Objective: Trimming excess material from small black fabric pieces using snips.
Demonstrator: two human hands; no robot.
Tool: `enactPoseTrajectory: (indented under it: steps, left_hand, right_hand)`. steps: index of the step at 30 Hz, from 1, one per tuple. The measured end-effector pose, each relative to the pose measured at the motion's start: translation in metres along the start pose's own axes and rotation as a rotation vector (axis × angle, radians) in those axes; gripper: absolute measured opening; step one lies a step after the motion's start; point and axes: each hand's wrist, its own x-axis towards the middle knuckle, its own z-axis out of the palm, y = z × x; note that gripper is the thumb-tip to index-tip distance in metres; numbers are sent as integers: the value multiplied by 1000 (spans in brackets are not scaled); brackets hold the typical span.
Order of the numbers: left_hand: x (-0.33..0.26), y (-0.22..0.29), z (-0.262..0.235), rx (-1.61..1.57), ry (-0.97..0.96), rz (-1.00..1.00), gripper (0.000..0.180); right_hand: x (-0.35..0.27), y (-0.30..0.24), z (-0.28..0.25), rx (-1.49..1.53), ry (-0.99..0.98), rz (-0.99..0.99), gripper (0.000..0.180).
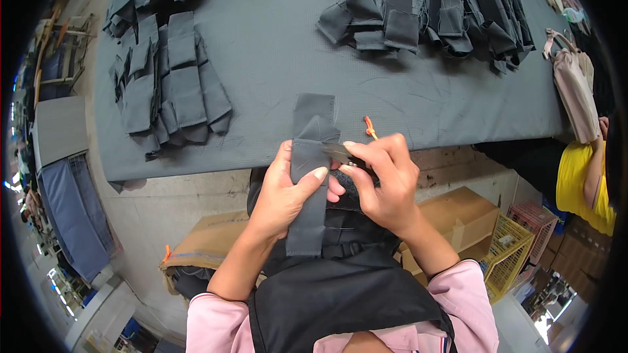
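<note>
My left hand (286, 189) grips a dark grey fabric strip (307, 222) at its middle, the thumb lying across the front. The strip's far end rests over the table edge, and its near end hangs toward my black apron (347, 294). Stitching runs along a folded part near my fingers. In my right hand (389, 183) are small metal thread snips (337, 151), pinched between thumb and fingers. Their blades point left and touch or nearly touch the strip's right edge. An orange cord loop (370, 127) sticks up beyond that hand. Loose threads show on the strip.
A dark grey cloth covers the table (275, 59). Piles of similar strips lie at left (170, 85) and far right (432, 6). Cardboard boxes (458, 216) and a yellow crate (507, 255) stand below. At right, another person's yellow garment (579, 183) and a pale bag (574, 85) show.
</note>
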Motion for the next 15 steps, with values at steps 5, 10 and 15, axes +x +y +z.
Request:
enactPoseTrajectory:
  steps: [5, 10, 15]
  left_hand:
    - [0, -4, 3, 49, -31, 4, 26]
    - [0, -4, 6, 74, 42, 43, 27]
    - [0, -9, 4, 95, 61, 55, 34]
  right_hand:
    - [6, -4, 7, -12, -87, -15, 27]
    - [5, -3, 12, -66, -91, -76, 31]
    - [8, -8, 15, -102, -89, -100, 30]
